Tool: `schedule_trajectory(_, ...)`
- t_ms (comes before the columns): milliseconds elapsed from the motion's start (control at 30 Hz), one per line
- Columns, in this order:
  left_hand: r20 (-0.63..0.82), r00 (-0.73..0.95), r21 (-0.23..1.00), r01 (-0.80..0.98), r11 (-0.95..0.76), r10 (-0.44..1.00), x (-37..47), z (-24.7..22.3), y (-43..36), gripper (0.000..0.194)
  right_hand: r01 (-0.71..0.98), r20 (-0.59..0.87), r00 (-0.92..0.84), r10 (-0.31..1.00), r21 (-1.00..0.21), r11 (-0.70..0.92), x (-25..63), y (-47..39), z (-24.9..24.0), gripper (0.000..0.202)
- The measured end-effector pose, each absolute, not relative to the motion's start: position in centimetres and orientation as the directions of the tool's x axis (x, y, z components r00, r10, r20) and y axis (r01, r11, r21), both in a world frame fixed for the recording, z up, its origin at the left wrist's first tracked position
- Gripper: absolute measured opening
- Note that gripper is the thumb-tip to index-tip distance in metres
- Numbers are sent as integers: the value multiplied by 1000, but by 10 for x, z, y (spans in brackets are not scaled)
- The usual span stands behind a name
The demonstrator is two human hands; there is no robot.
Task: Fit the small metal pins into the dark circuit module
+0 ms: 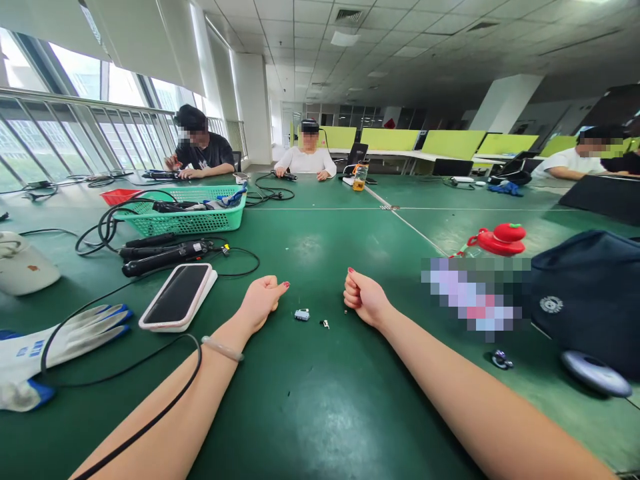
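Note:
My left hand (260, 303) rests on the green table as a closed fist, its thumb pointing right. Opposite it, my right hand (367, 299) is also curled into a fist with the thumb upward; nothing shows in either. Between them lies a small grey-blue block-like part (301, 315), nearest my left hand. A tiny black-and-white piece (325, 325) sits a little to its right. Close beside my right fingers is a very small dark brown bit (345, 311), too small to name. A pale bangle (223, 349) circles my left wrist, and a black cable (165, 407) crosses that forearm.
On the left are a phone (179, 297), a work glove (70, 343), black handheld tools (165, 257) and a green basket (195, 223). A red-lidded bottle (503, 240), dark bag (590, 300) and small dark shiny object (501, 360) lie right. Other people sit across the table.

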State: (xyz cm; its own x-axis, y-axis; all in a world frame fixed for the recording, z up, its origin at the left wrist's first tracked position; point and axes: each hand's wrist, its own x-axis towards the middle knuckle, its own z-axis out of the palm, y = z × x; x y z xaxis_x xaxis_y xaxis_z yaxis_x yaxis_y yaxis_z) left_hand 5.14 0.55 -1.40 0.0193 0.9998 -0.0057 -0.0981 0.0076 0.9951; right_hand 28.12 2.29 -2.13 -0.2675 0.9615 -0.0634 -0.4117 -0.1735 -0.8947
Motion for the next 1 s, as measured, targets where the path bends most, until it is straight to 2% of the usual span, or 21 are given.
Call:
schedule_trajectory(100, 75, 53, 979, 187, -84, 996, 57, -13, 2, 52, -298, -41, -286, 957, -946, -130, 280, 19, -22, 39)
schedule_trajectory(200, 199, 101, 890, 397, -223, 975, 62, -12, -2, 46, -21, -17, -237, 971, -1000, -22, 282, 15, -21, 37)
schedule_trajectory(300, 309, 174, 803, 478, -355, 935, 66, -11, -8, 30, 354, 104, -177, 979, -921, 162, 288, 11, -19, 29)
schedule_trajectory(367, 345, 263, 750, 500, -433, 901, 67, -10, -11, 14, 479, 163, -181, 970, -847, 232, 291, 8, -18, 22)
schedule_trajectory(533, 335, 438, 689, 489, -534, 834, 64, -13, -14, 30, 580, 145, -222, 964, -775, 250, 290, 4, -17, 21)
schedule_trajectory(800, 262, 500, 687, 504, -523, 825, 66, -17, -11, 14, 626, 165, -391, 906, -674, 393, 280, -8, -12, 16)
schedule_trajectory(1000, 172, 577, 509, 642, -574, 798, 71, -5, -17, 13, 598, 114, -517, 848, -661, 453, 276, -17, -6, 10)
